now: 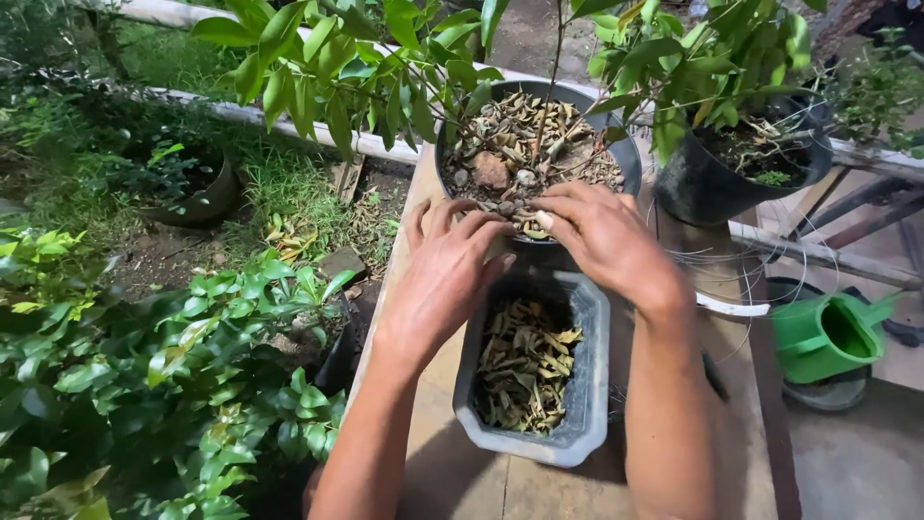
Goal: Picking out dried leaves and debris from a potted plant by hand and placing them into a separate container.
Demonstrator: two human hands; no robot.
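Hands meet at near rim of round black plastic pot (616, 154): left hand (448, 279) spread, right hand (602, 236) pinching dry brown leaves (525, 226); grey rectangular planter (587, 385) directly beneath, on wooden table (462, 481).

A second black pot (707, 183) holding a leafy plant stands at the wooden table (462, 481) far right corner; a green watering can (828, 332) (on the ground) sits beyond the right edge.

Wooden table (452, 481) carries round pot (630, 159) and grey planter (589, 385).
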